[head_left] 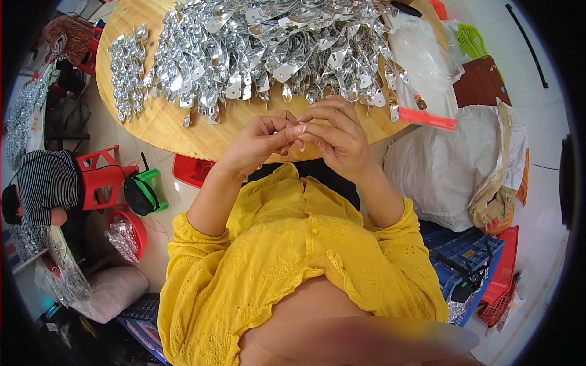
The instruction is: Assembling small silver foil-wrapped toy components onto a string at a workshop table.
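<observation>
My left hand (265, 141) and my right hand (337, 135) meet just past the near edge of the round wooden table. Their fingers are closed and pinch together at the tips. Between them a small pale, shiny bit shows, too small to name. Beyond my hands, a big heap of shiny silver twisted metal strips (262, 52) with flat, holed end tabs covers the tabletop (152, 131). To its left lies a smaller row of twisted silver strips (129, 73). A red plastic strip (427, 119) juts over the table's right edge.
Clear plastic bags (421, 55) lie on the table's right side. A large white sack (436, 165) and blue crates (461, 256) stand at right. Under the table edge sits a red bin (192, 169). At left, a person in stripes (49, 183) sits near red stools (101, 177) and a red basin (131, 235).
</observation>
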Demonstrator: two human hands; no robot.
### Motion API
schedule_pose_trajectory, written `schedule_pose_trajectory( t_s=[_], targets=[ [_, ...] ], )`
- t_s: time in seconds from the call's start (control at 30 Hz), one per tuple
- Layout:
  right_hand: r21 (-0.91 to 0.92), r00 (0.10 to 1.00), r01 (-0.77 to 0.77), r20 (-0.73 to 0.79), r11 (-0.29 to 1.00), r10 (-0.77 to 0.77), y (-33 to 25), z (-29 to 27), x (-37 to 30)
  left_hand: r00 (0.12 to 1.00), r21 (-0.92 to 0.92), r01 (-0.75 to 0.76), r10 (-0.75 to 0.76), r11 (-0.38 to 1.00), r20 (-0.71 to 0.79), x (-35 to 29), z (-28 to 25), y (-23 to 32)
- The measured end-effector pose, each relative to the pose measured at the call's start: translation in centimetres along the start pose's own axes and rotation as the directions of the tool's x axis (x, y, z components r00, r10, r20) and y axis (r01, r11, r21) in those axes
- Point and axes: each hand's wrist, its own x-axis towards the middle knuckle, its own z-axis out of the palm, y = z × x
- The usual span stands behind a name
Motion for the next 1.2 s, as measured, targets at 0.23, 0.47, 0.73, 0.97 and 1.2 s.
schedule_pose_trajectory(
  t_s=[0.23,0.47,0.73,0.97,1.2],
  targets=[
    [0.225,0.964,-0.264,0.057,0.938,0.258,0.0,0.8,-0.7,0.998,-0.040,0.047,-0.049,0.998,-0.048,-0.1,-0.3,-0.4],
    [0.094,0.935,-0.309,-0.150,0.946,0.321,-1.1,2.3,-1.4,0.993,-0.071,0.017,-0.025,0.997,-0.114,0.2,0.2,-0.8],
    [0.486,0.765,-0.611,0.161,0.625,0.623,0.3,1.4,-2.3,0.985,-0.212,-0.004,-0.034,0.977,-0.171,-0.2,1.0,-0.7],
    [0.750,0.693,-0.594,0.292,0.293,0.659,1.0,-0.7,-2.0,0.995,-0.154,-0.046,0.031,0.987,-0.099,-0.8,-0.2,-1.2],
    [0.880,0.681,-0.472,0.332,0.045,0.653,0.8,-1.3,-1.5,0.987,-0.089,-0.015,0.000,0.996,-0.163,-1.1,0.0,-1.1]
  ],
)
